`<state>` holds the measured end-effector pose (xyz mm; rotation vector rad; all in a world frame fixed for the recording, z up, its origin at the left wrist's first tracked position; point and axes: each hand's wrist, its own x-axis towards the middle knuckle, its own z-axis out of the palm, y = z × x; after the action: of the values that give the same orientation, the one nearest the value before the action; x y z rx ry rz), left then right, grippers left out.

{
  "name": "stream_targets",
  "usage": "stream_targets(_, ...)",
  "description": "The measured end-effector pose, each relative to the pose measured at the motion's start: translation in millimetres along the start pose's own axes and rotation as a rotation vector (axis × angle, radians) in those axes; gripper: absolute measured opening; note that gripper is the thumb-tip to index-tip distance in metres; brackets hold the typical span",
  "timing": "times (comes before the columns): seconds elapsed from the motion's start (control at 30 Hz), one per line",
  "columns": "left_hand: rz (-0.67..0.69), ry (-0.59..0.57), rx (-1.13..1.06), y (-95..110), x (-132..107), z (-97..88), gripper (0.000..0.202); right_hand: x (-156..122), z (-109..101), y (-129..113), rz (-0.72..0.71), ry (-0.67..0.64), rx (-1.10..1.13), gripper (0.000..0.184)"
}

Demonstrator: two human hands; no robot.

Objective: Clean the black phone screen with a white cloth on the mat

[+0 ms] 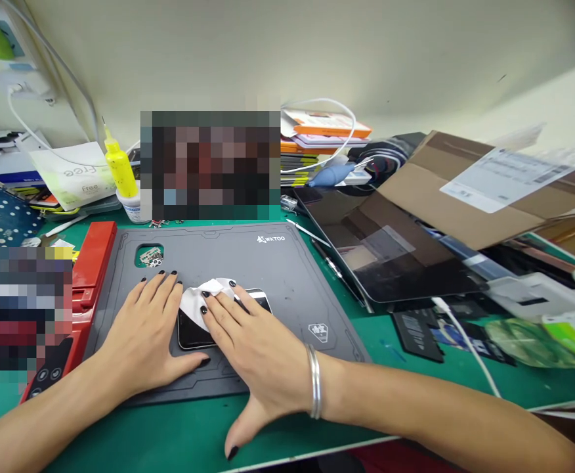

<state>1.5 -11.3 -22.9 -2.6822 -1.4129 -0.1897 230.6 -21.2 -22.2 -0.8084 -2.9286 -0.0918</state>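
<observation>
A black phone [196,332] lies flat on a grey work mat [277,276]. A white wipe [199,301] is spread over the phone's upper part. My right hand [253,348] lies flat with its fingers stretched out and pressed on the wipe and the phone's glass. My left hand [144,328] rests flat on the mat against the phone's left edge, fingers straight, thumb along the phone's lower side. A silver bangle [314,381] sits on my right wrist.
A yellow squeeze bottle [119,169] stands behind the mat. A red case [88,272] lies along the mat's left edge. A dark tablet [386,253], cardboard [465,190], a white cable [465,341] and loose parts crowd the right. Boxes are stacked at the back.
</observation>
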Motion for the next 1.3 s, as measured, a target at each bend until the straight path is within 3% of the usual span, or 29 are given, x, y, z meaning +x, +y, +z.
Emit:
stream_targets(0.17, 0.028, 0.056, 0.056, 1.9, 0.7, -1.2, 0.079, -1.7, 4.7, -3.7, -0.069, 0.112, -0.057, 0.134)
stream_targets(0.33, 0.047, 0.094, 0.095, 3.7, 1.9, -2.7, 0.065, 8.9, 8.1, 6.5, -0.228, 0.157, 0.136, 0.117)
stream_targets(0.53, 0.047, 0.082, 0.120, 3.5, 3.3, -2.6, 0.079, 13.9, -4.3, 20.4, -0.101, 0.095, 0.209, 0.104)
stream_targets(0.7, 0.056, 0.078, 0.123, 5.4, 4.7, -4.0, 0.072, 16.1, -3.7, 11.7, -0.252, 0.063, 0.299, 0.093)
stream_targets(0.77, 0.049, 0.074, 0.123, 6.4, 5.3, -4.4, 0.076, 18.8, -0.4, 10.2, -0.271, 0.067, 0.300, 0.093)
stream_targets(0.9, 0.026, 0.049, 0.112, 7.5, 5.3, -4.1, 0.085, 22.3, 2.7, 10.6, -0.179, 0.085, 0.278, 0.102)
stream_targets(1.07, 0.005, -0.002, 0.092, 7.5, 4.4, -4.1, 0.077, 21.8, 3.2, 8.5, -0.257, 0.087, 0.312, 0.093)
stream_targets(1.2, -0.011, -0.026, 0.075, 7.5, 4.9, -4.2, 0.092, 20.9, 4.1, 10.9, -0.188, 0.111, 0.296, 0.092)
stream_targets(1.3, -0.011, -0.036, 0.082, 7.6, 4.5, -3.6, 0.088, 18.5, 4.4, 9.7, -0.177, 0.110, 0.306, 0.094)
